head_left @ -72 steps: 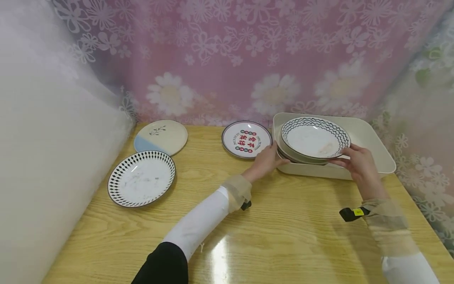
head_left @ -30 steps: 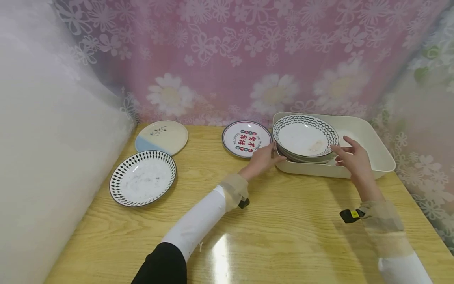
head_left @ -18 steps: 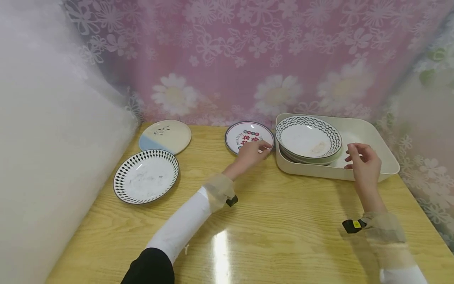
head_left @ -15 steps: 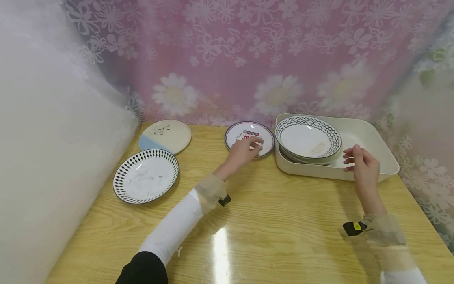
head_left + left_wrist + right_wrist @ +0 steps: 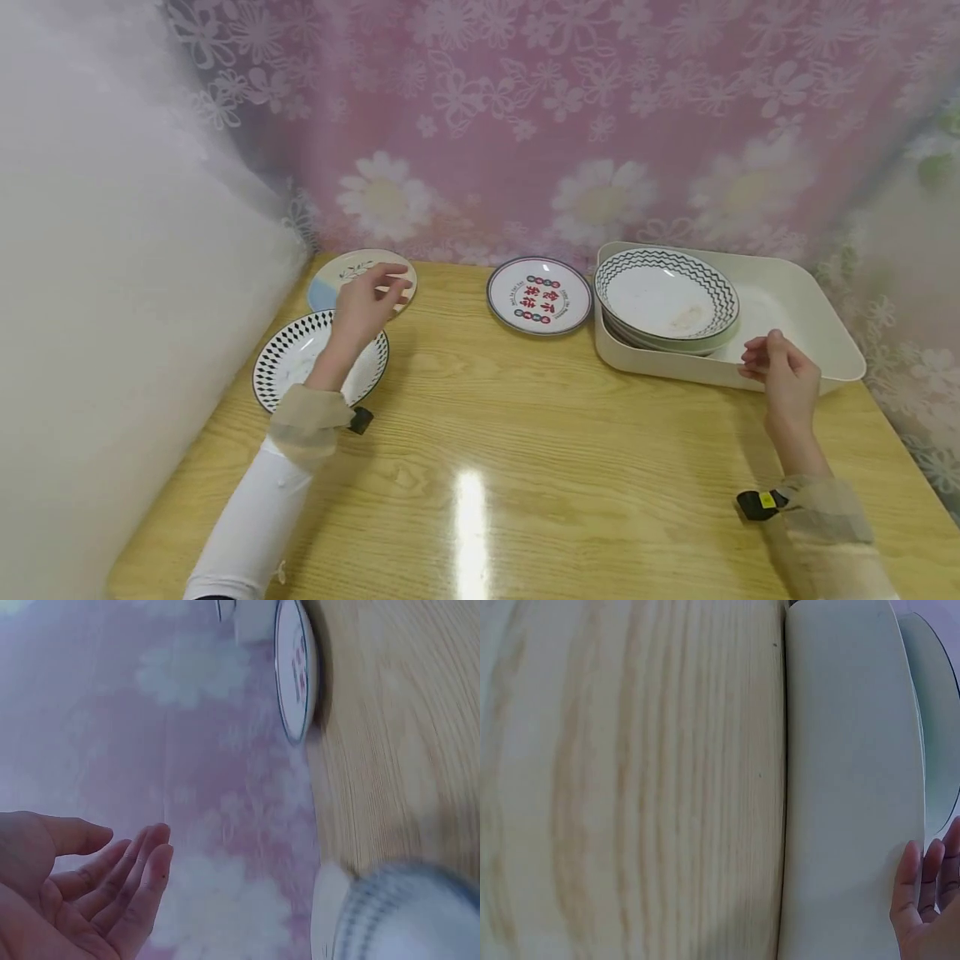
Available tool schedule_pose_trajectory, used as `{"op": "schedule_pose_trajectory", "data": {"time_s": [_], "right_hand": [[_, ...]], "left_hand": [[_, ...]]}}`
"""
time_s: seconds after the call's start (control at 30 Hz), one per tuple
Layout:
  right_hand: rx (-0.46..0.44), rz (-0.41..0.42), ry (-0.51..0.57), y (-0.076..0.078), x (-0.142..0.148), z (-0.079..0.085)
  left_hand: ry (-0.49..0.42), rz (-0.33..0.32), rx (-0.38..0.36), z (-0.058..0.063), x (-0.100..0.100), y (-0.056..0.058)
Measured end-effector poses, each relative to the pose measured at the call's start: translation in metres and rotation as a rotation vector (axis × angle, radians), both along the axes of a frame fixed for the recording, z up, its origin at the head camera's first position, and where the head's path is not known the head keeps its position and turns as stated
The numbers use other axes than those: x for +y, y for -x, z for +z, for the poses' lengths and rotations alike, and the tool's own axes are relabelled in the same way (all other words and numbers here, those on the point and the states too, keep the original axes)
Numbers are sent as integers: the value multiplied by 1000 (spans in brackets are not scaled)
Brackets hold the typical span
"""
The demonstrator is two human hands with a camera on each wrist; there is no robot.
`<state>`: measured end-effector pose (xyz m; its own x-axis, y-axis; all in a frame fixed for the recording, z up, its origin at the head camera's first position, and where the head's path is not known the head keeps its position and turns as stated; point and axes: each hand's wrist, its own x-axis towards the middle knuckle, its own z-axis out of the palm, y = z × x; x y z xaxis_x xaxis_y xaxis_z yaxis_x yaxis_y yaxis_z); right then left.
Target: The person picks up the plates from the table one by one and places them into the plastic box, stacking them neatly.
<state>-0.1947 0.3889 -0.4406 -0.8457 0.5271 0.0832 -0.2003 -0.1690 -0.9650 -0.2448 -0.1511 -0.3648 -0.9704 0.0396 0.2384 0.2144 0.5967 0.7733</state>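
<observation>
Over the two plates on the left, my left hand (image 5: 363,308) hangs with loosely bent fingers and holds nothing. Beneath it lie a cream and blue plate (image 5: 324,293) with a leaf sprig and, nearer me, a white plate with a black diamond rim (image 5: 272,375); the hand and forearm cover parts of both. My right hand (image 5: 791,379) hovers at the front edge of the cream tray (image 5: 780,287), fingers loosely curled around nothing. Inside the tray's left side, a white plate with a wavy black rim (image 5: 660,292) tops a stack of dishes (image 5: 705,343).
A small white plate with red lettering (image 5: 538,296) lies left of the tray, close to it. The wooden table (image 5: 525,433) ends at a pink floral curtain (image 5: 480,150) behind. A pale wall (image 5: 150,292) bounds the left side.
The wavy-rimmed plate was set down on the stack in the tray and released. My left hand has left the tray and swung left over the plates; my right hand drew back slightly.
</observation>
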Motion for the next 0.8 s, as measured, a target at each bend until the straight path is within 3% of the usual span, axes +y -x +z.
{"op": "schedule_pose_trajectory", "data": {"time_s": [0.13,0.27,0.33,0.43,0.57,0.73,0.8], "right_hand": [[-3,2,17,0,0,-2],[-8,24,6,0,1,-2],[-12,34,-1,0,1,-3],[-9,39,0,-1,2,-4],[-1,42,5,-3,1,-5],[-12,57,2,-4,1,-7],[-17,61,1,-4,1,-7]], "left_hand": [[3,88,-7,-2,-48,-12],[68,253,-1,-9,-91,-30],[125,336,-25,-14,-110,-40],[175,386,-100,-20,-133,-53],[244,345,-217,-28,-155,-65],[373,173,-398,-42,-175,-75],[369,95,-469,-50,-181,-76]]}}
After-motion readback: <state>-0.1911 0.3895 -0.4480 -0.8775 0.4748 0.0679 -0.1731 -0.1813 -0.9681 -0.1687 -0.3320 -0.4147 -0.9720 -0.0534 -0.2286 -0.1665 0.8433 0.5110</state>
